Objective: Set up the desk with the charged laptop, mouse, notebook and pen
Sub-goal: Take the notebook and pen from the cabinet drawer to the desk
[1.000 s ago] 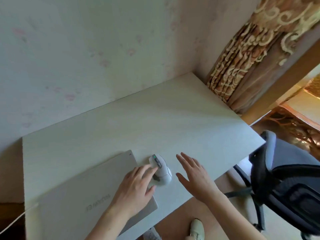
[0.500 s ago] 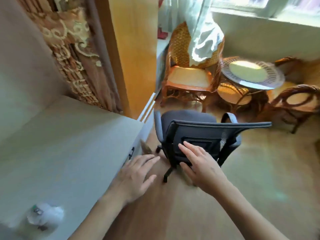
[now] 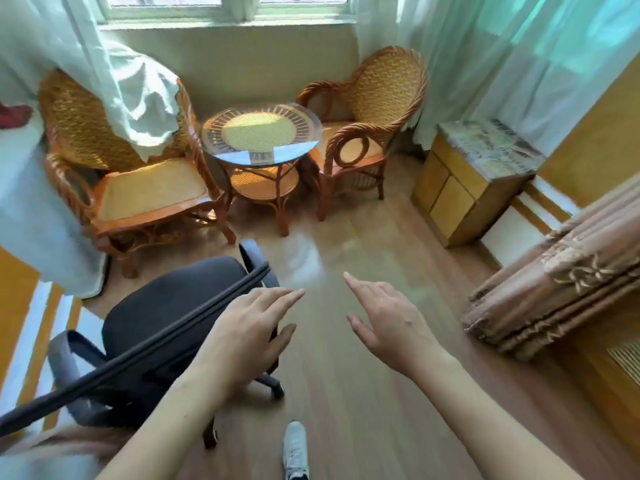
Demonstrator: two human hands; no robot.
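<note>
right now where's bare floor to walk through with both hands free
Bare wood floor runs ahead between the office chair and the folded curtain, toward the yellow cabinet. Crowded at the window: two rattan chairs around the glass-topped table. Left hand and right hand hold nothing.

Bare forearms, grey-white sneaker (image 3: pixel 295 452)

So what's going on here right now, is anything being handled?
Nothing is held. The person faces a sunlit corner with both hands out in front, fingers straight and empty: the left hand over the office chair, the right hand over bare floor. Ahead stand two wicker chairs, a round glass-topped table and a small cabinet. No desk, laptop, mouse, notebook or pen is in view.
</note>
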